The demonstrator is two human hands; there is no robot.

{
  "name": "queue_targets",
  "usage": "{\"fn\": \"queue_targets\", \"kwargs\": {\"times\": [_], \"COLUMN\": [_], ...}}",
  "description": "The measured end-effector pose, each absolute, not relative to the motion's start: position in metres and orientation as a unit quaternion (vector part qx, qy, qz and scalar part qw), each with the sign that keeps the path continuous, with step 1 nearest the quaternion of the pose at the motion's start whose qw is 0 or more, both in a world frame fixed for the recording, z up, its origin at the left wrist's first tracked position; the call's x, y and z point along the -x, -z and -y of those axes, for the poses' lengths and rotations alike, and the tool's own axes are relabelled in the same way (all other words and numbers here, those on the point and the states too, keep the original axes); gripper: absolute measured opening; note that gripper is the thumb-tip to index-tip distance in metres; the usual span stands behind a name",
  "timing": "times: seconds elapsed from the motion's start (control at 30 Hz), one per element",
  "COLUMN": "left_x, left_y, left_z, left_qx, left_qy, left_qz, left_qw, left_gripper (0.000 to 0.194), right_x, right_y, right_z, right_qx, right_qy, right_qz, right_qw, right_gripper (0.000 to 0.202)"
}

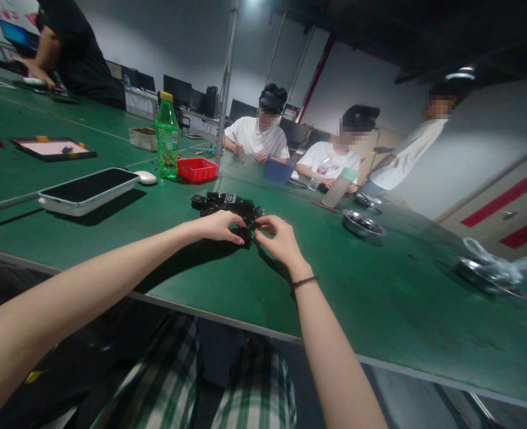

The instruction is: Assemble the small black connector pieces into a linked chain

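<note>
Several black plastic parts lie in a heap on the green table, just behind my hands. My left hand is closed, thumb and fingers curled around a small black part at the near edge of the heap. Facing it from the right, my right hand is closed with thumb and fingertips drawn together beside that same part. What sits between the right fingertips is too small and blurred to name. A dark band circles the right wrist.
On the green table left of the heap are a white-edged device, a white mouse, a green bottle and a red tray. Metal bowls stand to the right. Several people are across the table and beyond.
</note>
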State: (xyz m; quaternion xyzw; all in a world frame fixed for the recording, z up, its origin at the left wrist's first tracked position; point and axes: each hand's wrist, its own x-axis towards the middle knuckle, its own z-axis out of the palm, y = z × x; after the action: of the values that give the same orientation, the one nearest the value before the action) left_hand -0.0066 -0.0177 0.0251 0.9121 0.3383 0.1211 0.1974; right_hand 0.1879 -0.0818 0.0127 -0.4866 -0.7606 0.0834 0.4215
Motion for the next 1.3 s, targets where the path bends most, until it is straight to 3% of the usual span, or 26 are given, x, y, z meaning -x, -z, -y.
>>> {"fn": "queue_targets", "kwargs": {"times": [1.3], "left_x": [0.0071], "left_y": [-0.0255], "left_z": [0.018], "left_qx": [-0.911], "left_qy": [-0.114], "left_qz": [-0.345], "left_qw": [0.194], "left_gripper": [0.057], "right_x": [-0.1888], "right_y": [-0.0147], "right_z": [0.0838], "right_qx": [0.484], "right_qy": [-0.103], "right_qz": [0.773], "right_qw": [0.397], "right_gripper": [0.027]}}
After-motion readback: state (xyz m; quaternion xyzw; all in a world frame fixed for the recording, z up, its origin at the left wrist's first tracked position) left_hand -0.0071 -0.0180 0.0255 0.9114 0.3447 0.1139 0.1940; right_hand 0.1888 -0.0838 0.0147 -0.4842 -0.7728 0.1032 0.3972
